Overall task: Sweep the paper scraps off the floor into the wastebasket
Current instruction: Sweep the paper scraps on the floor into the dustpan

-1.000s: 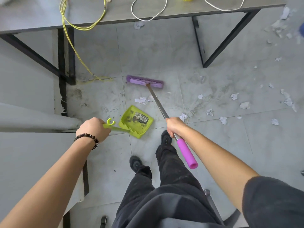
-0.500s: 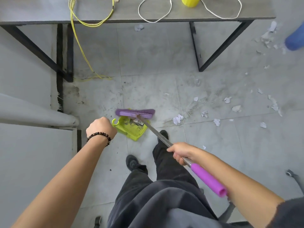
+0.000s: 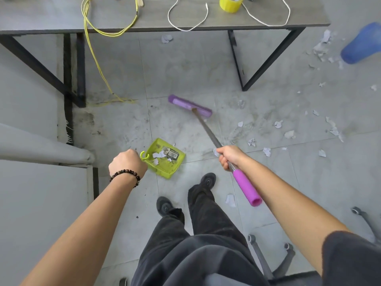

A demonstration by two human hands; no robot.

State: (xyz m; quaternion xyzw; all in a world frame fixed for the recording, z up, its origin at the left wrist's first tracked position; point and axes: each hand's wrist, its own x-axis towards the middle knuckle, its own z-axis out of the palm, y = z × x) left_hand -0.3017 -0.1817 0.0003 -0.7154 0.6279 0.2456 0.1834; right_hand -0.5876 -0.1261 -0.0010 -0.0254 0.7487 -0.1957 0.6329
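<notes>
My broom head (image 3: pixel 189 106) is back out beyond the dustpan (image 3: pixel 165 162), which holds a few scraps (image 3: pixel 158 155); left hand (image 3: pixel 127 164) grips it, right hand (image 3: pixel 231 156) the broomstick (image 3: pixel 206 129), most scraps unswept.

The grey tiled floor (image 3: pixel 185 75) was marked with dark smudges. Paper scraps (image 3: pixel 289 134) were strewn over its right part, near a blurred blue wastebasket (image 3: pixel 362 45). A green dustpan (image 3: pixel 167 159) holding a few scraps was set on the tiles, and the head of a purple broom (image 3: pixel 189 105) was rested beyond it. On the tabletop (image 3: pixel 51 19) were laid a yellow cable (image 3: pixel 107 32), a white cord (image 3: pixel 185 27) and a yellow tape roll (image 3: pixel 231 4).
</notes>
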